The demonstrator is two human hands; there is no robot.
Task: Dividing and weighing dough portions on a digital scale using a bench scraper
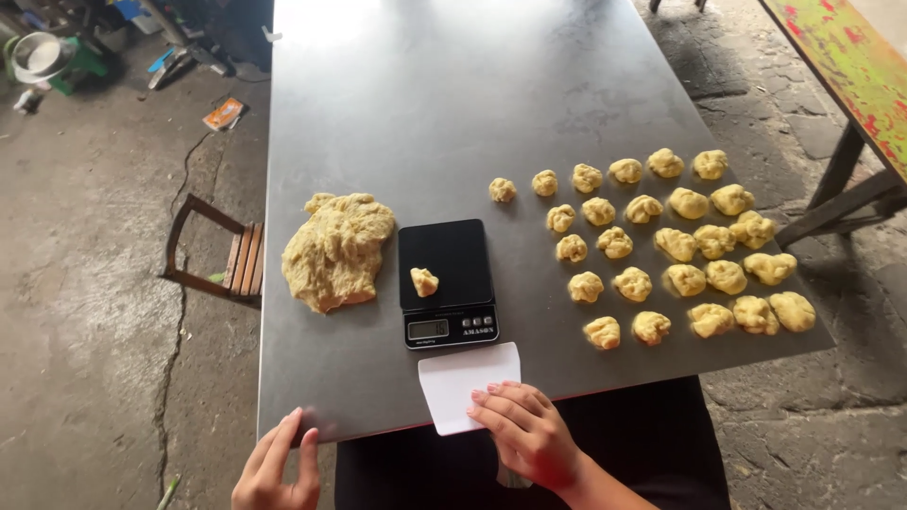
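A steel table (pixel 425 94) fills the middle of the view, standing on a cracked concrete floor (pixel 85 283). A painted bench (pixel 850 57) runs along the far right, and a wooden chair (pixel 222 255) sits at the table's left side. On the left half of the table lies a big dough mass (pixel 337 248), ragged and pale yellow. To the right, rows of dough pieces (pixel 661 246) spread across the surface, each set apart from its neighbours, reaching almost to the right edge. Between the mass and the pieces stands a black scale (pixel 447 281) with its display on the near side. A small dough lump (pixel 424 281) rests on the scale's platform, toward the near left corner. Just in front of the scale, a white scraper (pixel 463 378) lies flat at the near edge of the table, part of it hanging over the edge. The person's right hand (pixel 524 430) lies on the scraper's near right corner, fingers spread and flat on it, not closed around it. The left hand (pixel 279 467) is open, fingers together, its fingertips at the near left corner of the table, holding nothing. A dark apron or garment (pixel 642 444) shows below the near edge.
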